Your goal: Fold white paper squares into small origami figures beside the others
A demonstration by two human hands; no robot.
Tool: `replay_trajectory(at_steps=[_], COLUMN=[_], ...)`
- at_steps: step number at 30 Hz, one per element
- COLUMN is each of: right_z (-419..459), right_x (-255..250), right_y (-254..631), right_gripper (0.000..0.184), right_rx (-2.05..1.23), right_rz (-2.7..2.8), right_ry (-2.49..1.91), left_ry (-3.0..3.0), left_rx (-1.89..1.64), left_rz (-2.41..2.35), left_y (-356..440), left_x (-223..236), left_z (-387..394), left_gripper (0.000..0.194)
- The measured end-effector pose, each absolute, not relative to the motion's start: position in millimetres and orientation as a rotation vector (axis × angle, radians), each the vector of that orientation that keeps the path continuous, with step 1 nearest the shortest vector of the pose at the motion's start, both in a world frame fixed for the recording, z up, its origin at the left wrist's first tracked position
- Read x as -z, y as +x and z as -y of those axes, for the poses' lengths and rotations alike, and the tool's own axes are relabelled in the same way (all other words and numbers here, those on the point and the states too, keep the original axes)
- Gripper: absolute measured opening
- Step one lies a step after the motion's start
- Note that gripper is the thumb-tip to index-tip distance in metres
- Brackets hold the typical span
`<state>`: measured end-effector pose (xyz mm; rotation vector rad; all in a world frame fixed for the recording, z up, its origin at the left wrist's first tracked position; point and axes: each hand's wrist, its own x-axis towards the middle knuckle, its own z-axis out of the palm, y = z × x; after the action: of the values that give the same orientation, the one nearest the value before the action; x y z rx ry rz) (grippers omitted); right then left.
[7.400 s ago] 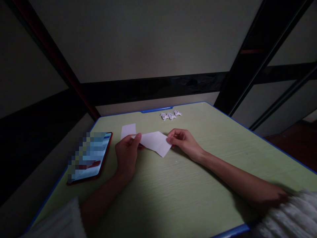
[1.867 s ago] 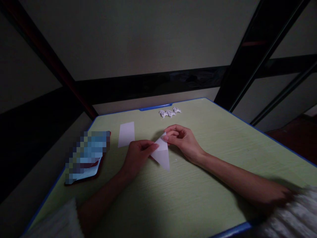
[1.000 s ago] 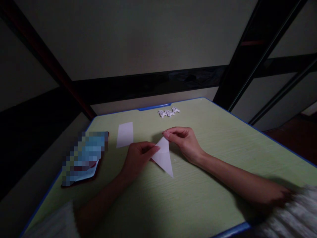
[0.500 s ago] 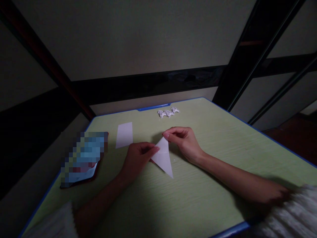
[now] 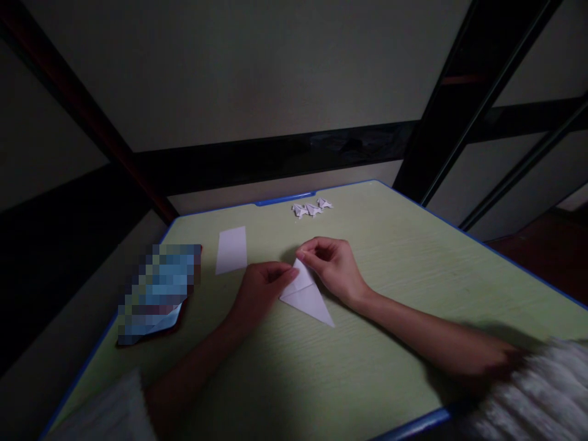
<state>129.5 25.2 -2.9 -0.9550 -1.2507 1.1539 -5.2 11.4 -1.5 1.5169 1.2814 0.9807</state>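
Folded paper (image 5: 309, 301) swung rightward at lower tip; left grip (image 5: 264, 288), right grip (image 5: 333, 269) pinching it.

From the wearer's head, the one camera looked forward and down over the green tabletop (image 5: 404, 263), close above its near edge, with the pale panelled wall (image 5: 257, 67) filling the view beyond.

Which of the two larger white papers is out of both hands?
The flat four-sided sheet on the table, right of the screened device. The folded paper is held by the left hand and the right hand.
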Motion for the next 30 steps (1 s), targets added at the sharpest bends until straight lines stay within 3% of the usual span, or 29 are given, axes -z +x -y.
replay_trajectory(at_steps=[6,23,30], right_z=[-22.8,-35.9,-36.6], right_x=[4.2,1.1,1.7], right_y=[127.4,140.5,144.7], right_gripper=[0.009,0.008,0.005], right_rx=[-1.207,-1.809,-1.878], right_rz=[1.279,1.076,1.196], right_ry=[-0.911,-0.753,-0.768], left_ry=[1.577,1.414,1.49], left_rx=[-0.936,-1.102,-1.179], left_rz=[-1.254,-1.287,-1.318], left_y=[-2.3,-8.2,-6.7], left_x=[4.2,3.2,1.5], left_z=[-10.9,-10.9,-8.1], left_gripper=[0.027,0.026,0.023])
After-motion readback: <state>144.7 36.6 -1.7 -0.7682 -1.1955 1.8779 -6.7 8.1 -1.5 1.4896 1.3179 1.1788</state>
